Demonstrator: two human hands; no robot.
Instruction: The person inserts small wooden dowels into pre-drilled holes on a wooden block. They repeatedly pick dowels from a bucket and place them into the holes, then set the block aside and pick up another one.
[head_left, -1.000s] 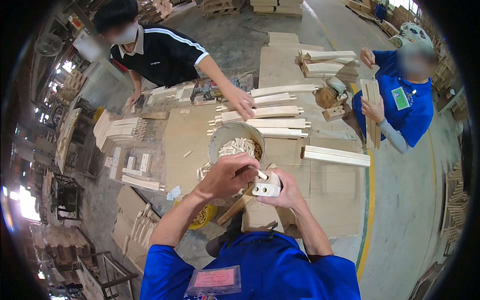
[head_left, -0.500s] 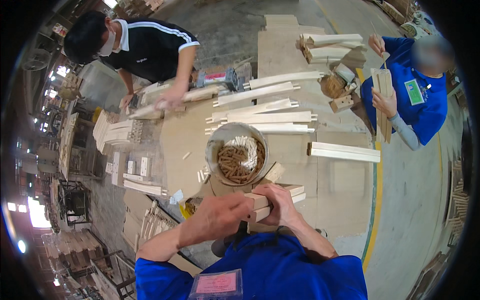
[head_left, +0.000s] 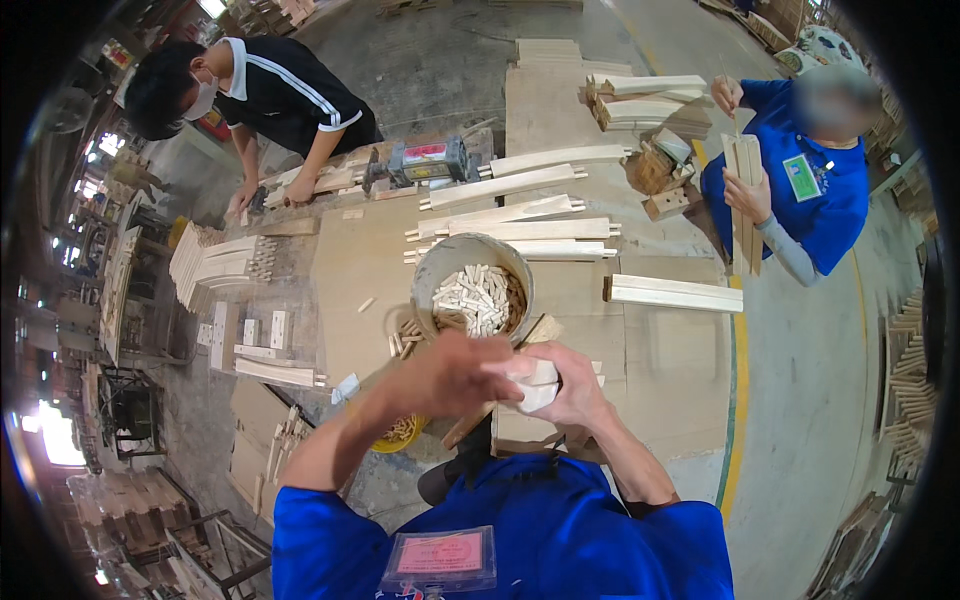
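Note:
My right hand [head_left: 573, 388] is wrapped around a pair of short pale wooden blocks [head_left: 538, 388], held together with their ends tilted up. My left hand [head_left: 462, 372] is against the near side of the blocks' left end, smeared by motion, so its grip does not show. Just beyond both hands stands a round bucket [head_left: 424, 300] of small wooden dowels [head_left: 478, 298]. More dowels [head_left: 404, 338] lie loose on the table left of the bucket.
Several tenoned wooden rails [head_left: 530, 228] lie behind the bucket on the cardboard-covered table [head_left: 365, 255]. Below my left forearm is a yellow container [head_left: 400, 432] of dowels. A co-worker in black [head_left: 290, 95] bends over parts; another in blue [head_left: 825, 190] holds wooden pieces.
The blocks have turned so their ends point upward, and my left hand has shifted slightly toward the bucket. The co-worker in black has drawn the arms back leftward.

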